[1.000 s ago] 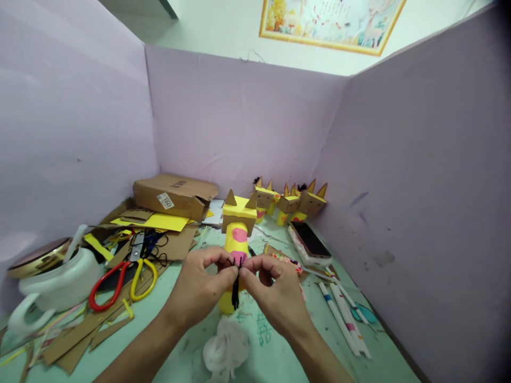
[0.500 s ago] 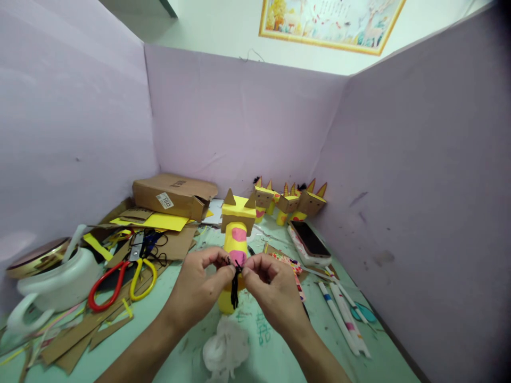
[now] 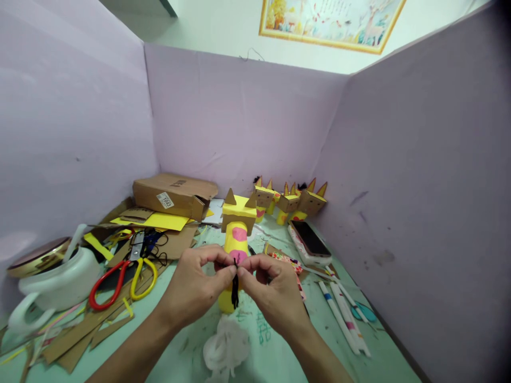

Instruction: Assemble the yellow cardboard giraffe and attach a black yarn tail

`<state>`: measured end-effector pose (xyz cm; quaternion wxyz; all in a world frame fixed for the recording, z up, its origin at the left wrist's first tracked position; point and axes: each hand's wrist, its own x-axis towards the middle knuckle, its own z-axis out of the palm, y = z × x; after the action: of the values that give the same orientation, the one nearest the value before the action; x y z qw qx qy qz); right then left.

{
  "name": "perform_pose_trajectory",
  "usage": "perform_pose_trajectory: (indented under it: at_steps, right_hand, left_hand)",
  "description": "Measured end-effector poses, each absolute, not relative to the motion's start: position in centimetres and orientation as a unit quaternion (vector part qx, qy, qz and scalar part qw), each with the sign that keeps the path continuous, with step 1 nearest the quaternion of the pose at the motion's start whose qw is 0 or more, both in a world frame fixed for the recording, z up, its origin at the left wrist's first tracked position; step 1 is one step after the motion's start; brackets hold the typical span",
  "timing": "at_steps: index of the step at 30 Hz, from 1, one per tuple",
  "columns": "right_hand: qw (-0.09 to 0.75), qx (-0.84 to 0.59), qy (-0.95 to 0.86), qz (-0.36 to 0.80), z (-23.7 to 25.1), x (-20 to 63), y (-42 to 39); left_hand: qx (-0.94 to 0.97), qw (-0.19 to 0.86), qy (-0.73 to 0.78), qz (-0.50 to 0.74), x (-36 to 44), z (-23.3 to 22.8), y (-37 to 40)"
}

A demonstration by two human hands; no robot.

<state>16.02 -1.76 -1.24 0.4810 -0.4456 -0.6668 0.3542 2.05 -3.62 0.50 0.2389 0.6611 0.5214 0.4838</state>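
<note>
Since approx. half a second ago the left hand (image 3: 191, 290) and right hand (image 3: 275, 298) moved closer; both sets of fingers are pinched together on the black yarn tuft (image 3: 235, 290), which hangs between them, just in front of the yellow cardboard-tube figure (image 3: 236, 239) on the desk (image 3: 279, 356); the tuft looks shorter at the top, so the knot seems tighter, i.e. the tying goes on. Room: white tissue wad (image 3: 225, 348) near; scissors (image 3: 120, 279) left; markers (image 3: 339, 314) and phone (image 3: 309, 242) right; purple partition (image 3: 419, 186) close on the right, free desk only near.

Black yarn tuft (image 3: 235, 290), yellow pink-spotted paper figure (image 3: 236, 242)
</note>
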Motion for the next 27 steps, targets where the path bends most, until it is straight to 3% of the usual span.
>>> perform_pose_trajectory:
  at_steps: [15,27]
  right_hand:
    - [0.482,-0.447,-0.683,0.319,-1.17,15.76,-1.8]
    - [0.509,-0.458,-0.615,0.39,-1.48,15.37,-1.6]
  left_hand:
    - [0.675,0.199,0.547,0.453,2.17,1.04,-3.78]
    - [0.613,0.29,0.554,0.483,2.29,0.06,-3.44]
